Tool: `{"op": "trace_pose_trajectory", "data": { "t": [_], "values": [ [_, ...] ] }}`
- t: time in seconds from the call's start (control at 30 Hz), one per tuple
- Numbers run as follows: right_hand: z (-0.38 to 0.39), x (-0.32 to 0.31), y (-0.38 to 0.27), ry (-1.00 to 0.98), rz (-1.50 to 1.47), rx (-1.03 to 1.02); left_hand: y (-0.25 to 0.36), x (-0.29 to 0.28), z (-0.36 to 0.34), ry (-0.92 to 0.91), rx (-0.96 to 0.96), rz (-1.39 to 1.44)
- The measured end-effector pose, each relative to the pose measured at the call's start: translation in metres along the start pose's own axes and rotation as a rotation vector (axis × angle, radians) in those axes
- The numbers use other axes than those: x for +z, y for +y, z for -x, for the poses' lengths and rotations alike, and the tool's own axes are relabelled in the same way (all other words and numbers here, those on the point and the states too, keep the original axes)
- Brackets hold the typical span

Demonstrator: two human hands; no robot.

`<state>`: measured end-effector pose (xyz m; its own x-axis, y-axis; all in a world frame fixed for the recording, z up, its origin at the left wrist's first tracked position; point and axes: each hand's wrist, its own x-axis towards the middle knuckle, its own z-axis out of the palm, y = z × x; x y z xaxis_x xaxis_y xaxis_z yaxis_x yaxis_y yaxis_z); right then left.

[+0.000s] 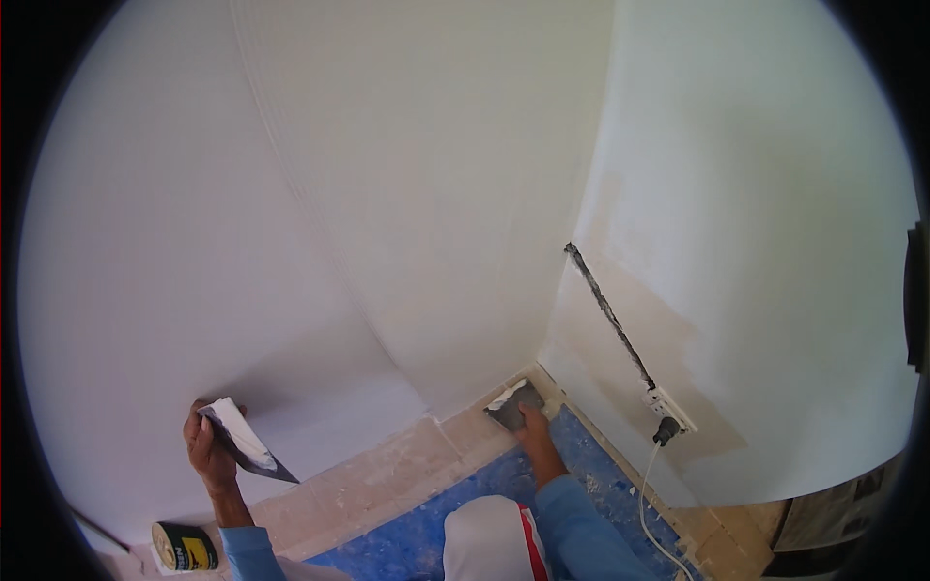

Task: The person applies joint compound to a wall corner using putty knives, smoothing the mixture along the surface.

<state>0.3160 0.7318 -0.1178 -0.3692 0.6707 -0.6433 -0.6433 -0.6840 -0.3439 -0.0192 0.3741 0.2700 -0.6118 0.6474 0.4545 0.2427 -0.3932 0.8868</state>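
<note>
The walls (407, 194) meet in a corner and fill most of the view; both carry a pale, smooth coat. On the right-hand wall a tan patch (639, 358) around a dark chase (608, 312) reads as uncoated or unevenly covered, so that area appears to be left. The chase runs down to a white socket (668, 407) with a black plug and a white cable.

The floor (387, 474) is bare along the wall foot and covered nearer the person by a blue sheet (465, 513) flecked with white.

The left hand (208, 450) is closed around a broad filler knife (247, 441) loaded with white filler, held just off the left wall. The right hand (531, 424) is closed on a second knife (513, 402), pressed into the base of the corner, where filler is being worked.

A small tin (184, 547) lies on its side on the floor near the left forearm.
</note>
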Motion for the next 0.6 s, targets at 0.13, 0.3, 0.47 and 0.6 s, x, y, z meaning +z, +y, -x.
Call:
{"op": "trace_pose_trajectory", "data": {
  "t": [0.13, 0.3, 0.47, 0.6],
  "values": [
    [-0.009, 0.014, -0.005, 0.191, 0.057, 0.004, -0.006, 0.018, -0.002, 0.116, 0.025, -0.001],
    [-0.034, 0.015, -0.006, 0.185, 0.052, -0.071, -0.015, 0.013, -0.005, 0.105, 0.047, -0.054],
    [-0.03, 0.034, -0.005, 0.272, 0.154, 0.014, -0.019, -0.002, 0.001, 0.08, 0.051, -0.099],
    [-0.024, 0.038, -0.002, 0.256, 0.162, -0.037, -0.02, -0.007, 0.005, 0.086, 0.048, -0.094]
  ]
}}
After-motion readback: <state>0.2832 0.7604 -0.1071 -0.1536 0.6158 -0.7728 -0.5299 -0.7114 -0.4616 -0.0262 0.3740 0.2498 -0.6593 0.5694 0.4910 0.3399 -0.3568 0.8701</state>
